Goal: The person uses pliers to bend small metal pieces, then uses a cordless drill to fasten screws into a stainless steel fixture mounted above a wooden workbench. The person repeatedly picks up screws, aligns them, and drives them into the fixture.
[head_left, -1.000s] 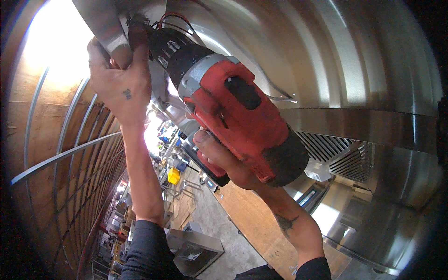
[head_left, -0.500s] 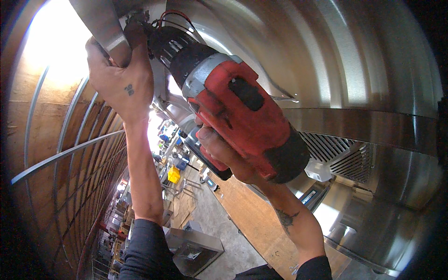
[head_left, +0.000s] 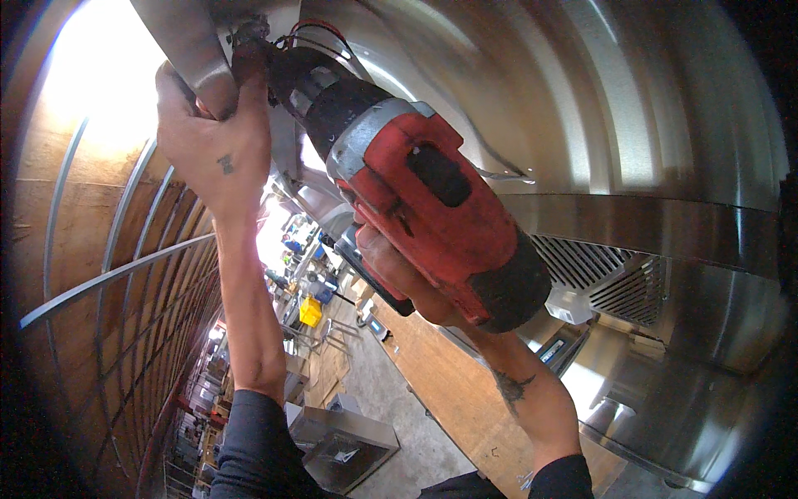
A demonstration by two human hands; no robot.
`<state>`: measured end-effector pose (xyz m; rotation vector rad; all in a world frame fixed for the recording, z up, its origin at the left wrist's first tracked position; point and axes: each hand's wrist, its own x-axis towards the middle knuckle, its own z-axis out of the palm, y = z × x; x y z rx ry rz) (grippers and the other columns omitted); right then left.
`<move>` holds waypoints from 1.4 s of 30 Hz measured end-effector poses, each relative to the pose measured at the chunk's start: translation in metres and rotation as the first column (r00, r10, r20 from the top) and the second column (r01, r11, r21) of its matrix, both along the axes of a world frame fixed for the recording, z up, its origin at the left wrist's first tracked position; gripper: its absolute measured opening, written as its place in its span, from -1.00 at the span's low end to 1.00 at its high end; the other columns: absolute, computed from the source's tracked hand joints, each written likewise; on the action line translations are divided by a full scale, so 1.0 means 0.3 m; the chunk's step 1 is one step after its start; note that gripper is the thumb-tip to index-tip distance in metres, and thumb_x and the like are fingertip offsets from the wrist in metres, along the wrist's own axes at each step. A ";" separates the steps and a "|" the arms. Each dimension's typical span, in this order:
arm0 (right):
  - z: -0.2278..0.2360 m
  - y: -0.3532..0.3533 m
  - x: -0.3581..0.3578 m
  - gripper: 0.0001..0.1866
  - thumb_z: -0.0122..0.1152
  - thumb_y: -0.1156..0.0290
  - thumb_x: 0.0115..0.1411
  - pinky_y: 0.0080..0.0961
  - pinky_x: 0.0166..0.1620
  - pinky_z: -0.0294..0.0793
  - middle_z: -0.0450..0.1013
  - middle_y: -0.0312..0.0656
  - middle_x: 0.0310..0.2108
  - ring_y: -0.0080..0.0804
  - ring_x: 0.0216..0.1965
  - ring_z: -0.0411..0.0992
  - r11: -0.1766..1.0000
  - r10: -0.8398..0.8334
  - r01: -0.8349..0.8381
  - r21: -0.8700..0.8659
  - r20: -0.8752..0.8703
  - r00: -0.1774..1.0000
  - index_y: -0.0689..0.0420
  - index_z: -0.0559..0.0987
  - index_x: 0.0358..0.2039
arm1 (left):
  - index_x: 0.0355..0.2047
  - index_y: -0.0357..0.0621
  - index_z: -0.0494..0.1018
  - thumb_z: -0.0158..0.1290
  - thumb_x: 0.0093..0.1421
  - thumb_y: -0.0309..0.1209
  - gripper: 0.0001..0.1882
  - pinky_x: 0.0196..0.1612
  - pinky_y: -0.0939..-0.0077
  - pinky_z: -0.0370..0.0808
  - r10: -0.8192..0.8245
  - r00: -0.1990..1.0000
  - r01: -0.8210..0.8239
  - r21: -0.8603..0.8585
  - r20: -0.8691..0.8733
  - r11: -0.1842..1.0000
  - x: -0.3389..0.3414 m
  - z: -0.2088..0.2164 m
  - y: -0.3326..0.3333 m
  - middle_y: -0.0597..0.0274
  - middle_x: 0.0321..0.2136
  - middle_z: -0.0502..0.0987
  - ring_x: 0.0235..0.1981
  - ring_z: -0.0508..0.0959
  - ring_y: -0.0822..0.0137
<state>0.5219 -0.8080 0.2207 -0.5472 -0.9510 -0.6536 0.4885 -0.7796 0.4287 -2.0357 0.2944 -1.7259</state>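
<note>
My right hand (head_left: 397,270) grips the handle of a red and black cordless drill (head_left: 445,220). Its chuck (head_left: 320,87) points up and to the left, toward the metal above. The chuck's ridges look smeared. Close to the drill's tip, my left hand (head_left: 214,162) is closed round the lower end of a flat metal strip (head_left: 189,54), thumb on one side and fingers behind. The tip itself is dark and partly hidden by my thumb, so what it touches is unclear. Thin red and black wires (head_left: 320,32) loop just behind the chuck.
Curved-looking stainless steel panels (head_left: 582,108) fill the right, with slotted vents (head_left: 590,270) below. Bare wood sheathing with metal studs (head_left: 125,208) rises at left. Below are a wooden bench (head_left: 440,366), a steel box (head_left: 345,449) and a yellow bin (head_left: 310,311).
The chuck's surface looks different and more smeared, as though turned. The drill has tilted very slightly, and my left forearm has shifted a little left. Both grips are unchanged.
</note>
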 end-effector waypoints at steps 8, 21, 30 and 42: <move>-0.014 -0.010 0.025 -0.72 0.25 0.49 0.23 -0.32 -0.04 0.57 0.55 -0.10 -0.09 -0.28 -0.13 0.56 0.975 -0.215 0.218 -0.035 0.066 0.974 0.21 0.58 -0.03 | -0.15 -0.39 0.53 0.32 -0.03 -0.44 -0.57 -0.15 0.47 0.55 0.006 0.948 -0.058 -0.155 -0.318 0.986 -0.062 0.099 0.025 0.07 -0.33 0.68 -0.32 0.64 0.36; -0.044 0.031 0.048 -0.70 0.25 0.43 0.21 -0.32 0.01 0.56 0.56 -0.18 -0.11 -0.34 -0.09 0.55 0.973 -0.221 0.225 -0.041 0.094 0.971 0.11 0.57 -0.02 | -0.16 -0.39 0.55 0.32 -0.04 -0.50 -0.60 -0.20 0.51 0.56 -0.168 0.911 0.079 -0.241 -0.376 0.967 -0.058 0.094 0.032 0.12 -0.36 0.67 -0.38 0.62 0.41; -0.029 -0.020 0.037 -0.73 0.18 0.47 0.27 -0.42 -0.03 0.57 0.55 -0.18 -0.11 -0.41 -0.11 0.54 0.952 -0.151 0.178 -0.248 0.124 0.981 0.16 0.57 -0.01 | -0.17 -0.37 0.55 0.32 -0.04 -0.49 -0.61 -0.19 0.50 0.55 -0.154 0.916 0.076 -0.215 -0.371 0.974 -0.056 0.094 0.032 0.13 -0.36 0.67 -0.36 0.63 0.40; 0.033 -0.107 0.037 -0.81 0.18 0.51 0.27 -0.59 -0.45 0.35 0.47 -0.26 -0.29 -0.62 -0.51 0.32 0.701 0.708 -0.712 -0.044 -0.075 0.702 0.19 0.53 -0.11 | -0.14 -0.33 0.56 0.34 -0.04 -0.46 -0.58 -0.14 0.50 0.54 -0.139 0.923 0.052 -0.243 -0.358 0.969 -0.047 0.085 0.037 0.15 -0.33 0.67 -0.32 0.62 0.40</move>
